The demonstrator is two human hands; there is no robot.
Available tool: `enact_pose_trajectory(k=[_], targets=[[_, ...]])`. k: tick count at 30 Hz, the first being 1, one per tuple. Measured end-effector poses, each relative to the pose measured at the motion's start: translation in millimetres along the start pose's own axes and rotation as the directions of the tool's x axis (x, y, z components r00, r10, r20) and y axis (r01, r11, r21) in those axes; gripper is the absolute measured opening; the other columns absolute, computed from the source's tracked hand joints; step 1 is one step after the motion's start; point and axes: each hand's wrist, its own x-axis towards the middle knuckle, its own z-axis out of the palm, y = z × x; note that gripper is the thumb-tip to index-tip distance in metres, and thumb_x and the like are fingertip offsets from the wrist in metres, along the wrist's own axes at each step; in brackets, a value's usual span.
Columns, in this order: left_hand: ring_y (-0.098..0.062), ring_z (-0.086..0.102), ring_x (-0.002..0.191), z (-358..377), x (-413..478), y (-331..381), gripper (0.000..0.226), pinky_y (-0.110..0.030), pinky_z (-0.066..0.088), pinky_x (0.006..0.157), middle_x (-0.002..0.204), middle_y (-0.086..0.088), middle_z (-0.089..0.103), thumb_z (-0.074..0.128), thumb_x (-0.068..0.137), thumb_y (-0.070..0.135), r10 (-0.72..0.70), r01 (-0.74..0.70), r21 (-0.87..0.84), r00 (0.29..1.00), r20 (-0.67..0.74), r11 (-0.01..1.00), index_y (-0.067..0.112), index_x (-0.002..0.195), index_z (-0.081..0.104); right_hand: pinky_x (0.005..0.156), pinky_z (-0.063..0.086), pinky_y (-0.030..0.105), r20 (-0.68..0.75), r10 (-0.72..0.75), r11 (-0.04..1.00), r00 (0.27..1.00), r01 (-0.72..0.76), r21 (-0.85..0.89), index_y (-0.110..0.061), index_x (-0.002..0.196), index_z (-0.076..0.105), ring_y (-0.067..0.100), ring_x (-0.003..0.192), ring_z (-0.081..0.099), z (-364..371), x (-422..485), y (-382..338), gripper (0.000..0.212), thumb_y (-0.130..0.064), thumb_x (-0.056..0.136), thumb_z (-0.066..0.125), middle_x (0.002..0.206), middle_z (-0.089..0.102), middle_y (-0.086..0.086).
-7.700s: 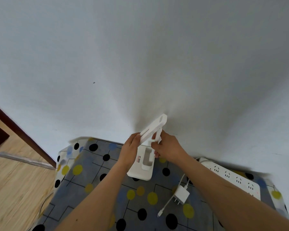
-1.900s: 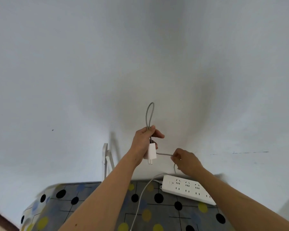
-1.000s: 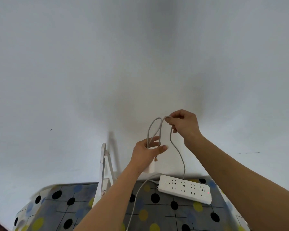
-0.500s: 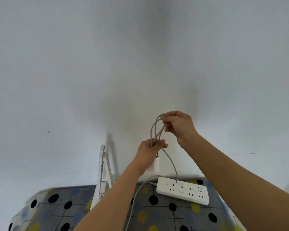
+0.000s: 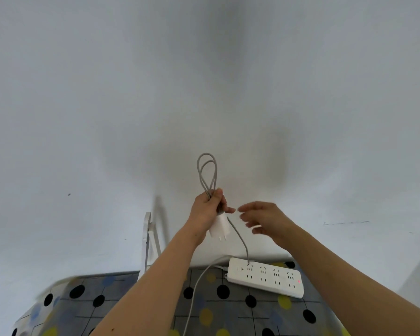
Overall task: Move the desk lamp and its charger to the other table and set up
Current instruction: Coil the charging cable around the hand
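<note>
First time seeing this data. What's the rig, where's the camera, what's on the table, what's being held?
No machine: a person's bare arms, seen from one wide-angle camera on their head, looking down. The left hand grips the white charger, its grey cable looped above the fist, the loose end hanging towards the power strip. The right hand is open, holding nothing. On the spotted tablecloth: the power strip and, by the wall, the white desk lamp.

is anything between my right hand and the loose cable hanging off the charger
Nothing visible. The right hand is open in the air just beside the loose cable, which hangs from the charger gripped in the left hand down toward the power strip. Only bare wall shows behind the gap between them.
</note>
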Motion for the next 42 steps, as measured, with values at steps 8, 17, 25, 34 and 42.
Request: enact_pose_trajectory(k=[8, 17, 25, 34, 42], targets=[[-0.018, 0.061, 0.053, 2, 4, 7, 0.027, -0.029, 0.053, 0.055, 0.063, -0.001, 0.059, 0.049, 0.099, 0.025, -0.029, 0.024, -0.109, 0.998, -0.048, 0.994, 0.012, 0.078, 0.059, 0.048, 0.047, 0.018, 0.128, 0.022, 0.925, 0.992, 0.028, -0.379, -0.015, 0.093, 0.072, 0.007, 0.059, 0.060, 14, 5, 32, 0.015, -0.022, 0.080, 0.074, 0.084, 0.071, 0.000], [-0.011, 0.060, 0.058, -8, 4, 11, 0.027, -0.026, 0.049, 0.056, 0.085, 0.003, 0.069, 0.051, 0.098, 0.029, -0.025, 0.023, -0.039, 0.998, -0.063, 0.999, 0.018, 0.078, 0.064, 0.064, 0.057, 0.031, -0.034, 0.019, 0.764, 0.999, -0.036, -0.645, -0.011, 0.085, 0.069, 0.016, 0.068, 0.064, -1, 13, 54, 0.045, -0.054, 0.087, 0.057, 0.081, 0.071, 0.008], [-0.006, 0.060, 0.050, -9, 1, 2, 0.018, -0.020, 0.051, 0.052, 0.095, 0.008, 0.073, 0.060, 0.092, 0.032, -0.036, 0.036, 0.161, 0.999, -0.006, 0.986, 0.020, 0.085, 0.071, 0.069, 0.046, 0.032, -0.204, -0.146, 0.656, 0.968, -0.060, -0.753, -0.008, 0.086, 0.062, 0.025, 0.081, 0.062, -24, 18, 40, 0.057, -0.062, 0.091, 0.043, 0.076, 0.066, 0.005], [-0.006, 0.068, 0.074, 0, -1, -9, 0.029, -0.013, 0.050, 0.055, 0.092, 0.003, 0.073, 0.081, 0.073, 0.027, -0.045, 0.034, 0.244, 0.998, 0.041, 0.969, 0.020, 0.099, 0.070, 0.076, 0.053, 0.036, -0.301, -0.317, 0.828, 0.899, 0.107, -0.550, -0.012, 0.087, 0.063, 0.027, 0.078, 0.066, -24, 16, -7, 0.030, -0.042, 0.090, 0.059, 0.083, 0.070, 0.007], [-0.012, 0.067, 0.070, 8, -3, -13, 0.046, -0.018, 0.051, 0.056, 0.096, -0.002, 0.073, 0.088, 0.064, 0.025, -0.065, 0.043, 0.250, 0.995, 0.080, 0.967, 0.014, 0.104, 0.068, 0.046, 0.050, 0.023, -0.313, -0.279, 0.954, 0.908, 0.224, -0.199, -0.013, 0.084, 0.066, 0.015, 0.047, 0.058, -1, 6, -43, 0.009, -0.020, 0.088, 0.065, 0.065, 0.068, 0.006]])
